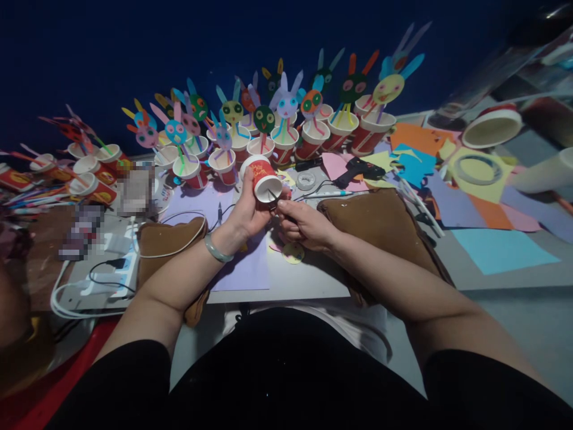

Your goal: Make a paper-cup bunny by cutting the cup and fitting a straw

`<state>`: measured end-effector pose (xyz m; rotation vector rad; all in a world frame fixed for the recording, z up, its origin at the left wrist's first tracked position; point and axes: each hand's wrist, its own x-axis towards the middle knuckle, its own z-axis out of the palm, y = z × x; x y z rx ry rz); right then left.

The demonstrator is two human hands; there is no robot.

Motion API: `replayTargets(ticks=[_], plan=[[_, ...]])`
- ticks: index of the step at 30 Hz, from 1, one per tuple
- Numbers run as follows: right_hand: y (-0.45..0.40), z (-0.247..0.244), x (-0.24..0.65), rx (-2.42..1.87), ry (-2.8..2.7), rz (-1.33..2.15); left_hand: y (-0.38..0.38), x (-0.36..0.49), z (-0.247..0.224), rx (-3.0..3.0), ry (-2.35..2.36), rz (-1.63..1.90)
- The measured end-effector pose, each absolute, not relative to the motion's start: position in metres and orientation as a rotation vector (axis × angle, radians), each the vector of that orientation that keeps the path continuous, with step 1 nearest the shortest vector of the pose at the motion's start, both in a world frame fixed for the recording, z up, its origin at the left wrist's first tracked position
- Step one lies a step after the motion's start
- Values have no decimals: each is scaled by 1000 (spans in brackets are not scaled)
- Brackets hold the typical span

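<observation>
My left hand (252, 209) is wrapped round a red paper cup (260, 171), tilted so that its white base faces me. My right hand (304, 224) is closed in a pinch just right of the base. From its fingers a thin dark pointed tool (272, 196) meets the cup's base; its kind is mostly hidden by the fingers. Below my right hand, a round yellow paper face (293, 253) lies on the table. A sheet of purple paper (244, 269) is spread beneath my left wrist.
Several red cups with paper rabbit heads (286, 106) on straws line the back. A hot glue gun (358, 171) and a tape roll (306, 180) lie ahead. Brown cushions (380, 233) sit under my forearms. Coloured paper (501, 248) covers the right; a power strip (125, 269) with cables is left.
</observation>
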<state>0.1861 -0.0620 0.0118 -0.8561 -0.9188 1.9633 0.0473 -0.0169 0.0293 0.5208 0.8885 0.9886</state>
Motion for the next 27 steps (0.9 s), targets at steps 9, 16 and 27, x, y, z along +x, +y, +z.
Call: replayTargets(ticks=[9,16,27], plan=[[-62,10,186,-849,-969,1911,-17,48,30,525,896,1012],[-63,11,185,-856,-939,1910,-18,47,30,529,900,999],[-62,6,189,-1010,-1205,1611,-22,48,29,601,907,1118]])
